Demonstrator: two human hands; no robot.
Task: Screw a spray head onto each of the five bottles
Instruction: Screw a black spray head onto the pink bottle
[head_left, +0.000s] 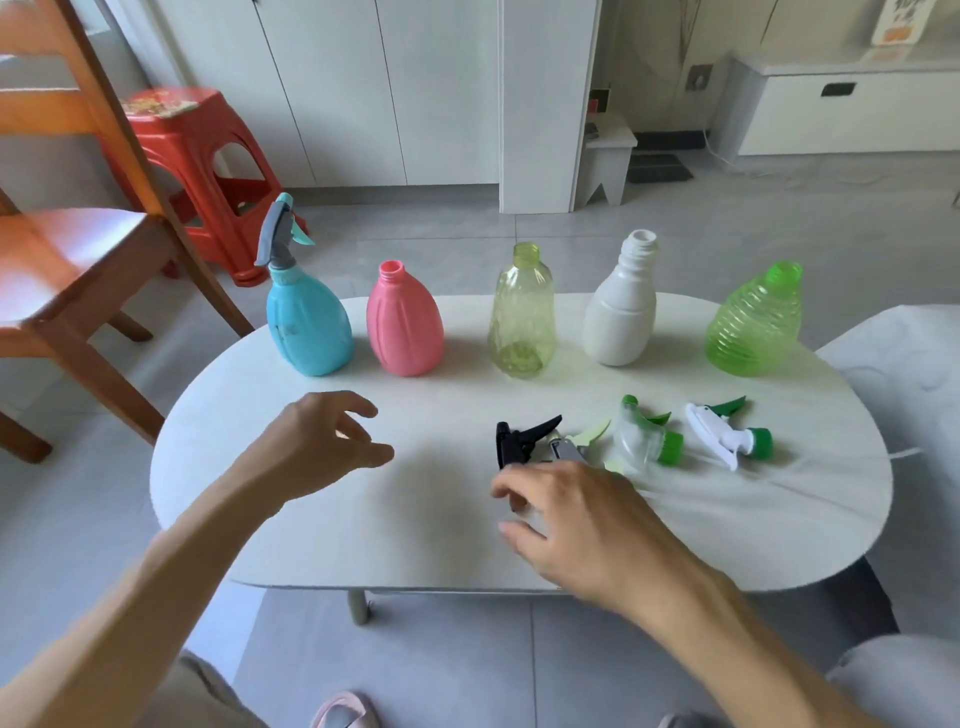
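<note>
Along the back of the white oval table (322, 545) stand a blue bottle (310, 332) wearing a grey-and-teal spray head (279, 234), then a pink bottle (405, 325), a pale yellow-green clear bottle (521, 317), a white bottle (621, 312) and a green ribbed bottle (753, 327), these with bare necks. In front lie a black spray head (519, 440), a grey-and-pale-green head (576, 444), a clear-and-green head (647, 436) and a white-and-green head (727, 431). My right hand (587, 525) hovers over the black head's base, fingers curled, its grip hidden. My left hand (322, 441) hangs open, empty.
A wooden chair (67, 260) and a red plastic stool (202, 156) stand to the left beyond the table. White cupboards (363, 88) line the far wall. A grey cushion edge (904, 353) sits at the right. Thin dip tubes trail from the loose heads toward the right table edge.
</note>
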